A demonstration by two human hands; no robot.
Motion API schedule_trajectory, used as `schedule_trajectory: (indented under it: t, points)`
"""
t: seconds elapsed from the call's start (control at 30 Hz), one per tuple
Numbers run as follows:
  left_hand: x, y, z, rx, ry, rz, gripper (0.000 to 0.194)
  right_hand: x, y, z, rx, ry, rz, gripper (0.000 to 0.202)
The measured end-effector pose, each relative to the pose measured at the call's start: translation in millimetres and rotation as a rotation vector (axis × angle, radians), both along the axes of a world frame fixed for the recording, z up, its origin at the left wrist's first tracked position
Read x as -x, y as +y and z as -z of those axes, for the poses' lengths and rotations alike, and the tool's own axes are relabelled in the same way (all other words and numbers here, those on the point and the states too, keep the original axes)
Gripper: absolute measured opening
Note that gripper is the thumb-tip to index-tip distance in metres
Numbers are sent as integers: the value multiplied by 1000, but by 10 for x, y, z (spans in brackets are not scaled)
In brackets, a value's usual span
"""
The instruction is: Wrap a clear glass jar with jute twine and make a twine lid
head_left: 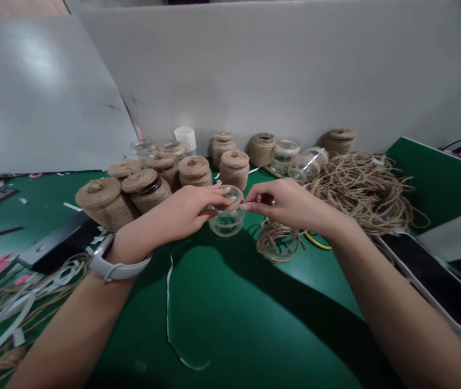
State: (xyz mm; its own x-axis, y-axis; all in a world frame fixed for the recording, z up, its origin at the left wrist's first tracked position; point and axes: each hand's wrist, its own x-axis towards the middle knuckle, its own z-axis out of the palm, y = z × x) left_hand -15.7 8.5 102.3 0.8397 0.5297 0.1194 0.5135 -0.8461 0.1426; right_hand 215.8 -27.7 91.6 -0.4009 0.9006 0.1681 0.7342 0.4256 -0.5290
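Observation:
A clear glass jar (pixel 227 222) stands on the green table, with a twine disc (pixel 234 202) at its top. My left hand (pixel 192 209) is wrapped round the jar's upper left side, its fingers resting over the disc. On the right side, my right hand (pixel 273 201) pinches at the disc's edge with thumb and index finger; what lies between the fingertips is too small to make out. Just below that hand lies a small bundle of loose twine (pixel 277 242).
Behind stand several twine-wrapped jars (pixel 234 168), a stack of white cups (pixel 185 139) and a glass jar on its side (pixel 308 164). A twine heap (pixel 366 192) and a phone (pixel 436 281) are at right; a white strip (pixel 168 302) lies in front.

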Motion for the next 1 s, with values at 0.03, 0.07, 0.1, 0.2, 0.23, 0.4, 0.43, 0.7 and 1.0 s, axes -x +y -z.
schedule_trajectory:
  t: [0.03,0.07,0.1,0.2,0.23,0.4,0.43,0.7,1.0]
  points:
    - [-4,3,0,14,-4,-3,38,-4,4,4,-4,-2,5,19]
    - [-9,4,3,20,-9,-11,35,-9,10,11,-3,-5,3,18]
    - [-14,5,9,19,-14,-21,34,-13,18,21,1,-9,-4,17]
    - [-24,10,21,12,-36,-35,32,-30,40,54,23,-32,-20,17]
    - [-25,13,21,17,-45,-35,31,-36,46,62,27,-40,-19,18]
    - [-15,22,-11,57,-58,-15,26,-55,52,60,28,-63,-14,22]
    - [-18,18,-14,50,-62,-16,26,-55,51,56,31,-65,-17,22]
    - [-178,-107,76,-187,-71,-102,44,-54,63,80,38,-64,-19,19]
    - [-88,-22,66,-63,-64,6,26,-23,34,53,36,-40,-24,19]
